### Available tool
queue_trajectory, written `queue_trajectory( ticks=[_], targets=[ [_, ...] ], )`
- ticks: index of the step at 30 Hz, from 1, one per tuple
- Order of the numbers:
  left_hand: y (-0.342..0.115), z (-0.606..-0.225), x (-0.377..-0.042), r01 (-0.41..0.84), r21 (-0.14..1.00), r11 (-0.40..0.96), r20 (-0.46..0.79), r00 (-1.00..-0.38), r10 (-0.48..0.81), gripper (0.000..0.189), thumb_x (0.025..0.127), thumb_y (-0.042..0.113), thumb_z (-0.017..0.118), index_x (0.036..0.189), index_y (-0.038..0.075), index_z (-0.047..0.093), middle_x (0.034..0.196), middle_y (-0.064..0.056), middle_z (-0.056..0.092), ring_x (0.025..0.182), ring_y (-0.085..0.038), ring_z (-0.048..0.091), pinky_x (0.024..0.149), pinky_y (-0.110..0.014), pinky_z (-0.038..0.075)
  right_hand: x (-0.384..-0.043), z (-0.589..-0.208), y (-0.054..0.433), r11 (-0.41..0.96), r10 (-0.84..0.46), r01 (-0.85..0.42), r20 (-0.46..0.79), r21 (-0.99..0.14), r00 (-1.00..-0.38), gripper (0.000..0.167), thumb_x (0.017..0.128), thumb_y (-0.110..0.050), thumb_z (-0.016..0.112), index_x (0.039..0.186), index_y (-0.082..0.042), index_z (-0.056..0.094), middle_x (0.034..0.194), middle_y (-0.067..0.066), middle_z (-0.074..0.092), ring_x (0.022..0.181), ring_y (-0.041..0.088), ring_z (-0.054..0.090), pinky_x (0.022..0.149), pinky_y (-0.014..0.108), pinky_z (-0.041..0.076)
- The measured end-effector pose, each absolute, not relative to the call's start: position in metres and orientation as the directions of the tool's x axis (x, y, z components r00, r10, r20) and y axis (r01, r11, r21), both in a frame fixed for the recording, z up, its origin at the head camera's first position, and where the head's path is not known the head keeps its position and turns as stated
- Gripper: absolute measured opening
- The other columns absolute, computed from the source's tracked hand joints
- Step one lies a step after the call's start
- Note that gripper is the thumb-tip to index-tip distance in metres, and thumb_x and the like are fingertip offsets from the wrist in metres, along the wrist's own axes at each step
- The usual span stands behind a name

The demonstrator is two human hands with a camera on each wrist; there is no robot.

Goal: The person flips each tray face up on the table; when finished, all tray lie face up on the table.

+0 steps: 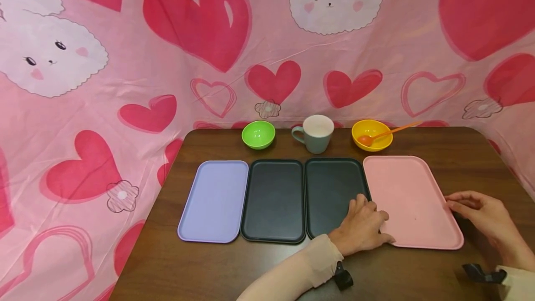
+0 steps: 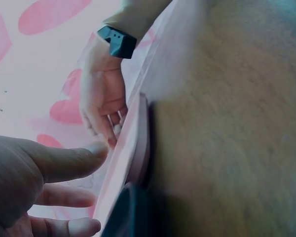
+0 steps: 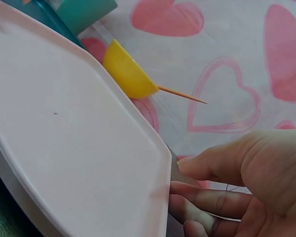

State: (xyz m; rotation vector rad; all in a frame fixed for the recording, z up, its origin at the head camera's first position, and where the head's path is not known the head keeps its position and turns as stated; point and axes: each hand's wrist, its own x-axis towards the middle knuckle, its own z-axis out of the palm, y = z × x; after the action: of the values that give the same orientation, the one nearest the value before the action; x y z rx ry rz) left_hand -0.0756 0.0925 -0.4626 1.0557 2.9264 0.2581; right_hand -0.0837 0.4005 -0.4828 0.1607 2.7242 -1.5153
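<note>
Four trays lie in a row: a lavender tray (image 1: 214, 201), two black trays (image 1: 274, 201) (image 1: 334, 185) and a pink tray (image 1: 411, 199) at the right end. My left hand (image 1: 361, 226) is at the pink tray's left edge, its fingers reaching over the neighbouring black tray. In the left wrist view its thumb (image 2: 71, 162) is apart from the fingers. At the opposite edge, the fingers of my right hand (image 1: 486, 215) touch the pink tray's side. The right wrist view shows its thumb (image 3: 212, 165) beside the rim, not pressing down on it.
Behind the trays stand a green bowl (image 1: 258, 134), a grey-blue mug (image 1: 318, 134) and a yellow bowl (image 1: 372, 127) with an orange spoon (image 1: 394, 130) leaning in it. A pink heart-patterned cloth (image 1: 259, 50) hangs behind the brown wooden table (image 1: 175, 268).
</note>
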Motion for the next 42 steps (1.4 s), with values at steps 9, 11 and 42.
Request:
queue_trajectory(
  ticks=[9, 11, 42],
  targets=[
    [0.068, -0.457, -0.086, 0.600, 0.191, 0.777, 0.096, -0.799, 0.593, 0.044, 0.085, 0.063, 0.069, 0.118, 0.034, 0.072, 0.104, 0.011, 0.066, 0.091, -0.009, 0.035, 0.075, -0.023, 0.024, -0.085, -0.476, 0.397, 0.684, 0.126, 0.091, -0.005, -0.724, -0.992, 0.010, 0.093, -0.025, 0.071, 0.094, -0.015, 0.072, 0.078, -0.048, 0.053, 0.074, -0.027, 0.046, 0.062, 0.012, 0.036],
    [0.062, -0.455, -0.089, 0.586, 0.209, 0.783, 0.097, -0.809, 0.579, 0.046, 0.085, 0.062, 0.069, 0.119, 0.032, 0.071, 0.106, 0.010, 0.067, 0.092, -0.009, 0.036, 0.075, -0.023, 0.025, -0.085, -0.474, 0.396, 0.706, 0.136, 0.088, 0.013, -0.703, -0.991, 0.015, 0.093, -0.028, 0.071, 0.095, -0.013, 0.072, 0.078, -0.050, 0.051, 0.075, -0.030, 0.043, 0.064, 0.015, 0.033],
    [-0.098, -0.430, -0.119, 0.363, 0.408, 0.838, 0.180, -0.932, 0.316, 0.080, 0.076, 0.044, 0.085, 0.143, 0.016, 0.052, 0.142, -0.019, 0.050, 0.129, -0.038, 0.038, 0.103, -0.056, 0.035, -0.094, -0.444, 0.355, 0.815, 0.029, -0.032, 0.096, -0.579, -0.995, 0.030, 0.092, -0.027, 0.072, 0.110, -0.003, 0.069, 0.103, 0.029, 0.072, 0.074, -0.030, 0.037, 0.058, 0.012, 0.036]
  ],
)
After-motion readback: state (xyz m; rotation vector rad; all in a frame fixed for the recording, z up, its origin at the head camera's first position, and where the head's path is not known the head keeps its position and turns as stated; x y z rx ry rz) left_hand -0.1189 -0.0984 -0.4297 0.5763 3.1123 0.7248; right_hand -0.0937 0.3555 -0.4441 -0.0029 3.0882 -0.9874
